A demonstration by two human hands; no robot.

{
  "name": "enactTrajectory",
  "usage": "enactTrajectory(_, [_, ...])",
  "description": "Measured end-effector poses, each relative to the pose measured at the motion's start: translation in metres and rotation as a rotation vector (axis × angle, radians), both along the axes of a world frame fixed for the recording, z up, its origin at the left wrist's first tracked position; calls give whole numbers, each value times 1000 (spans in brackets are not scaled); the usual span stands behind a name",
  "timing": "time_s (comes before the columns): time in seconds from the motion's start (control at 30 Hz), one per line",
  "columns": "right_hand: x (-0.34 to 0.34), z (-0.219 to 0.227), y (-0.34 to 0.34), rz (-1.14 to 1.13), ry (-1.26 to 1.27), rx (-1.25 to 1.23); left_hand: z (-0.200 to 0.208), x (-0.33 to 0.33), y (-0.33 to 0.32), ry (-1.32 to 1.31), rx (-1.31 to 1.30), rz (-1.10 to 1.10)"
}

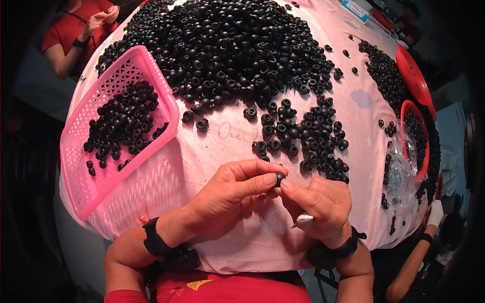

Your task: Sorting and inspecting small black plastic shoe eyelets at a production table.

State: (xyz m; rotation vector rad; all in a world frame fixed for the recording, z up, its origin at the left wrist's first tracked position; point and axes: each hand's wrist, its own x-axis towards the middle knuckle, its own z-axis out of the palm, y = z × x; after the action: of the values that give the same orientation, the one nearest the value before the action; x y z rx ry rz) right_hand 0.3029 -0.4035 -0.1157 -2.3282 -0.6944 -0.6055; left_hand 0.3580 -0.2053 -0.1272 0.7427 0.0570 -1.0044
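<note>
Above the near part of the table, my left hand is closed, pinching a small round black piece between thumb and forefinger. My right hand is also closed, its thumb and forefinger touching the same piece from the right. Out of the right hand's palm side pokes a small pointed tool with a whitish wrapping; the rest of it is hidden by the fingers. Just beyond my hands lies a loose group of similar black pieces, many showing a round opening. A far larger heap spreads behind them.
On the left, a pink plastic basket stands tilted, partly filled with black pieces. A pale printed cloth covers the table. At right are a red lid, a red-rimmed container and clear plastic bags. Other people sit around the table.
</note>
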Motion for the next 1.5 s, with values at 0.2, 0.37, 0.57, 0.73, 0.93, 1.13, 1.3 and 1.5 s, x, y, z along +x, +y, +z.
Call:
enactTrajectory(0.2, [1,2,8,-58,169,156,2,1,3,55,1,-14])
enactTrajectory(0.37, [4,-1,8,-124,535,351,-2,1,5,-10,-33,-31])
enactTrajectory(0.57, [5,-1,10,-140,581,317,3,1,4,-26,-57,-51])
enactTrajectory(0.73, [6,-4,9,-167,533,245,2,1,5,-40,-72,-53])
enactTrajectory(0.93, [6,-4,8,-175,519,212,2,0,4,-51,-22,-45])
enactTrajectory(1.13, [6,-6,8,-169,522,211,0,2,5,-73,-53,-60])
enactTrajectory(1.3, [6,-4,7,-160,526,202,3,0,2,-76,3,-43])
enactTrajectory(1.5, [5,-3,8,-158,534,172,4,2,4,-100,-16,-53])
